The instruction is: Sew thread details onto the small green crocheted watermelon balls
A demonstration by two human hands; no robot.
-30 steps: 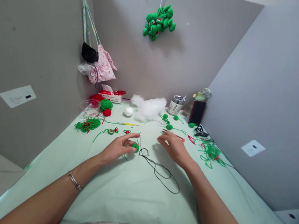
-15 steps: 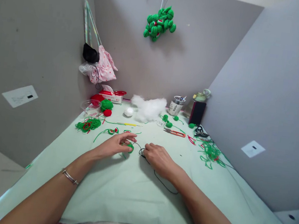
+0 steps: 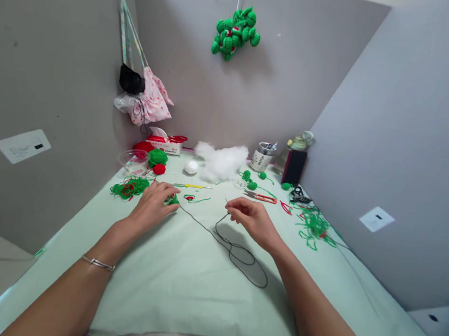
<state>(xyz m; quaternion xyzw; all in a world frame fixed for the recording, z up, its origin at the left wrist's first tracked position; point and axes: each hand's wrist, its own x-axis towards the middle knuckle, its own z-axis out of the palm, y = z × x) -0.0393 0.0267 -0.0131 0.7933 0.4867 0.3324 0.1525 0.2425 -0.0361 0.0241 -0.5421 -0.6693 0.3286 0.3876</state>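
Observation:
My left hand (image 3: 153, 203) is curved over a small green and red crocheted piece (image 3: 172, 199) at the left middle of the table, its fingers apart; whether it grips the piece is unclear. My right hand (image 3: 251, 219) pinches a thin needle, whose tip points up past the fingertips. A long black thread (image 3: 204, 228) runs from beside my left hand and lies in loops below my right hand. Another small red and green piece (image 3: 189, 198) with a green tail rests between the hands, farther back.
Behind the hands are a yellow crochet hook (image 3: 193, 186), orange snips (image 3: 262, 197), white stuffing (image 3: 223, 162) and a pen tin (image 3: 262, 157). Green yarn scraps (image 3: 130, 187) lie left, more (image 3: 315, 226) right. Green crocheted pieces (image 3: 237, 32) hang on the back wall.
My left hand has moved left and back to the crocheted piece. My right hand has risen slightly and shifted right with the needle, and the black thread is spread out between the hands.

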